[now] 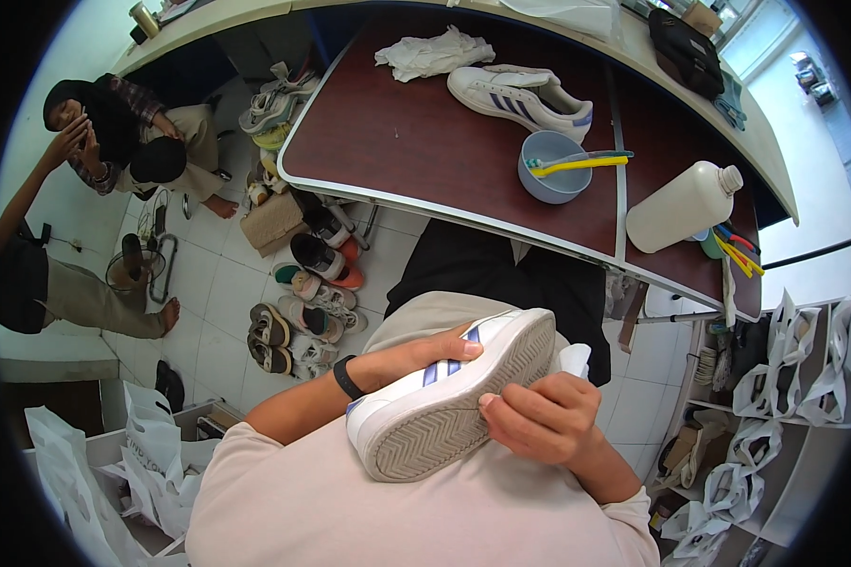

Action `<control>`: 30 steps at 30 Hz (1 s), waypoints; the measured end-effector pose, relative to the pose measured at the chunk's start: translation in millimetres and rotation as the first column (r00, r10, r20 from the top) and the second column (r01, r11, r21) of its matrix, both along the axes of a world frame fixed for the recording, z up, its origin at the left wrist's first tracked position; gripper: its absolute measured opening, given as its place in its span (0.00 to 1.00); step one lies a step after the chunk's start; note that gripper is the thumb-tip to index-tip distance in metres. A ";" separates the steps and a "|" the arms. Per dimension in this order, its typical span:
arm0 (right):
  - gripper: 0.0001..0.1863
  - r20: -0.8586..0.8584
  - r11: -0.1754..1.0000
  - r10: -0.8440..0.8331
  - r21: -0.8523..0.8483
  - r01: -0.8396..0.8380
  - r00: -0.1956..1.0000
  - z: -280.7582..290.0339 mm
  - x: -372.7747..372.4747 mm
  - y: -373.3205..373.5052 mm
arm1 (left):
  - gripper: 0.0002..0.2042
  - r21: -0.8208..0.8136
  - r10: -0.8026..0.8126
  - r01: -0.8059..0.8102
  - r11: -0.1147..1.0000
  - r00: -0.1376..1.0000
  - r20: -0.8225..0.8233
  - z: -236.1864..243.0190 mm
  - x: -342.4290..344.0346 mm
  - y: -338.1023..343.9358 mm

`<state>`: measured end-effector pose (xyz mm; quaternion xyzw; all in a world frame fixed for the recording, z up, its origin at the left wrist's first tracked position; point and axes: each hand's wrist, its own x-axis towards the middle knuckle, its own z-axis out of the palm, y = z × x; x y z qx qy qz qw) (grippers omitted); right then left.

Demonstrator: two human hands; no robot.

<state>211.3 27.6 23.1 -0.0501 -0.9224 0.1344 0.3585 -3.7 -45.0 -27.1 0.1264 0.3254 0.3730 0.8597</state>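
Shoe (456, 404) tilted before the pale shirt (416, 515), sole toward its wearer — left hand (420, 356) clamped on the upper, right hand (547, 418) closed on a white cloth (575, 358) — where firm support and light pressure should serve best.

Striped white shoe (456, 406) held tilted, patterned sole showing

The left hand (418, 355) grips its upper, thumb near the stripes; the right hand (546, 416) has fingertips on the sole, a white scrap (574, 359) showing beside them. On the reddish-brown table (397, 142) rest a second striped shoe (515, 99), a bowl (550, 189) with a yellow brush (586, 164), a white bottle (679, 210) and crumpled white material (435, 54)
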 end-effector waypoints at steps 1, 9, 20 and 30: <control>0.16 0.008 0.999 0.020 0.031 -0.020 1.000 -0.3 -0.3 -0.8 | 0.43 0.011 0.004 -0.004 1.000 1.000 -0.015 0.7 -0.4 -0.1; 0.16 0.000 0.999 0.039 -0.036 -0.039 0.999 1.2 -2.9 0.0 | 0.42 -0.002 0.002 -0.002 1.000 1.000 -0.015 -1.4 -1.7 -0.3; 0.16 -0.062 0.973 0.076 -0.214 -0.088 0.995 -0.4 -11.7 -3.3 | 0.42 0.061 0.008 -0.005 0.998 0.999 -0.046 2.4 0.9 2.8; 0.15 -0.029 0.976 -0.112 -0.193 0.105 0.993 -12.9 -0.2 10.5 | 0.42 0.060 0.132 -0.129 0.990 0.990 -0.057 2.0 -9.5 4.5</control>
